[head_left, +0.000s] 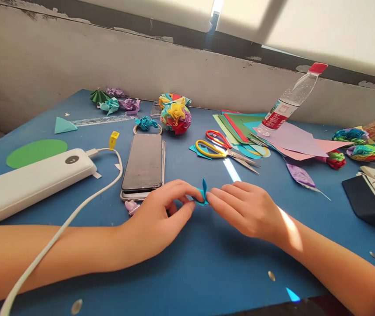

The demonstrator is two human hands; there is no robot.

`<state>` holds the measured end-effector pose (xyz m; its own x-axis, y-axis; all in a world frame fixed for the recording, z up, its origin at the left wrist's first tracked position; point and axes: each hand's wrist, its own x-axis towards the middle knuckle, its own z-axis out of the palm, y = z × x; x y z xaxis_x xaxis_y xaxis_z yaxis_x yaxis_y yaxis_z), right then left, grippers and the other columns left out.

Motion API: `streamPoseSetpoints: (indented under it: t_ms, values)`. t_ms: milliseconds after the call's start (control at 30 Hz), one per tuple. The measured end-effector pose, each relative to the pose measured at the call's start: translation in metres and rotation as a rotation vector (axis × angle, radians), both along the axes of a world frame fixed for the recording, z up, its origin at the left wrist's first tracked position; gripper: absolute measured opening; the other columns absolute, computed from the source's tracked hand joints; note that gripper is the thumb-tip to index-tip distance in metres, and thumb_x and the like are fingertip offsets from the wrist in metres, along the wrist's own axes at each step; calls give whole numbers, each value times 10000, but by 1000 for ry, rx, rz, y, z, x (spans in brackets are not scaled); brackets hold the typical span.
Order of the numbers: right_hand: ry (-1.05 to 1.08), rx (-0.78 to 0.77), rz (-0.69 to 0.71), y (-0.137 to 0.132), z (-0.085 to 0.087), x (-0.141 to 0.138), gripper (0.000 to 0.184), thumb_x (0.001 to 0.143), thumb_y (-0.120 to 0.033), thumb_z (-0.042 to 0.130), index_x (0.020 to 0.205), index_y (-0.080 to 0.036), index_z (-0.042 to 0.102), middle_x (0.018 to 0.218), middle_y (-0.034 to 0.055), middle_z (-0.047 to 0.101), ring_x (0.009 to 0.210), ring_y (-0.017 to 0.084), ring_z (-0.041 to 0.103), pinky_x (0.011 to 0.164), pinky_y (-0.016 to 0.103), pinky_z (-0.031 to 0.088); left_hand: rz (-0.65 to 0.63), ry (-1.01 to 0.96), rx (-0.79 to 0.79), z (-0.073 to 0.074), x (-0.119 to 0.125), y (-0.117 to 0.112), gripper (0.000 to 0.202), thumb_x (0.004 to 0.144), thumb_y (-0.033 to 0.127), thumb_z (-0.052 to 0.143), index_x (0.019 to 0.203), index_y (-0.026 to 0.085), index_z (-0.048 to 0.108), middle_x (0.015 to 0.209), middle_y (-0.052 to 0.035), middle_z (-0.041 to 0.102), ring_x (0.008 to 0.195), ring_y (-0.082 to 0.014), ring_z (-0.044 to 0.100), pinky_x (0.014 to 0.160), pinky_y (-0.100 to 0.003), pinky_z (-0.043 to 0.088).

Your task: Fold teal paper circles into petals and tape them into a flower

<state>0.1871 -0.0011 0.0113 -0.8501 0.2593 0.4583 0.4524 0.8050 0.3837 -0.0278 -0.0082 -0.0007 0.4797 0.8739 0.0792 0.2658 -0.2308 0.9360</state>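
A small piece of folded blue paper (204, 189) is between my two hands, just above the table's middle, with one narrow flap sticking up. My left hand (166, 210) pinches its left side between thumb and forefinger. From the right, my right hand (244, 208) has its fingers curled and closed at the paper's other edge; its thumb is hidden. Behind the paper lie scissors (223, 151) with yellow and red handles, resting partly on blue paper pieces. Two stacked phones (143, 162) are beside my left hand.
A white power bank (36, 184) has a cable (85, 206) crossing my left forearm. Farther back are a colourful paper ball (176, 118), stacked coloured paper (292, 140) and a tilted water bottle (284, 105). A dark box (368, 199) stands at right.
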Motion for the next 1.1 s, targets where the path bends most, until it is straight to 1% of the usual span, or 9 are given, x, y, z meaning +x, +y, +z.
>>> streamPoseSetpoints:
  t_ms: [67,167,267,467,633,733,800,933,1100]
  values:
    - [13,-24,11,-1,-1,0,119,893,-111,440,940,-88,546,662,31,619,548,126,487,533,284,361,35,68,182,0,0,-2,167,825,155,532,905,263,631,983,4,529,701,-90,519,587,-216,436]
    - [35,-82,27,-3,-2,-2,93,900,-134,439,920,-106,526,655,24,608,533,119,464,523,281,351,54,81,360,0,0,-3,158,823,133,555,878,250,646,1014,-19,489,906,-135,539,720,-246,460]
    - [57,-136,42,-7,-3,-5,71,906,-158,448,888,-126,508,664,26,604,532,114,452,528,279,352,42,69,457,1,-2,-4,163,833,110,559,864,242,649,1021,-26,491,978,-149,526,801,-274,449]
    - [87,-224,68,-11,-6,-8,72,903,-118,425,925,-119,494,680,38,595,547,118,445,524,280,347,40,118,625,3,-4,-6,158,834,88,564,853,226,639,1053,-46,508,1044,-191,497,908,-368,404]
    - [114,-275,74,-13,-3,-10,88,897,-111,422,852,-140,492,655,29,579,521,111,402,501,272,322,23,120,686,3,-6,-8,181,833,59,545,857,214,634,977,-46,490,958,-178,515,858,-364,426]
    - [113,-286,70,-13,-2,-11,138,906,-111,393,822,-154,493,649,22,568,521,109,394,502,268,314,-36,115,677,4,-7,-7,220,833,28,517,871,213,632,924,-34,473,899,-157,517,823,-337,434]
    - [110,-284,73,-13,-2,-10,127,899,-104,403,824,-149,495,651,25,568,525,111,393,502,270,311,-63,110,662,4,-7,-6,227,834,22,510,873,212,628,917,-32,479,888,-153,516,810,-329,435]
    - [104,-264,88,-13,-4,-8,58,883,-108,450,870,-128,503,649,26,568,533,115,398,510,272,314,-63,97,658,4,-5,-5,218,823,11,510,856,197,618,903,-36,531,848,-153,515,779,-328,423]
    - [90,-286,104,-15,-4,-7,82,899,-131,431,882,-122,511,635,21,560,528,115,385,498,271,297,-65,68,711,2,-4,-5,165,811,29,540,868,176,587,838,-37,599,777,-156,533,732,-338,398]
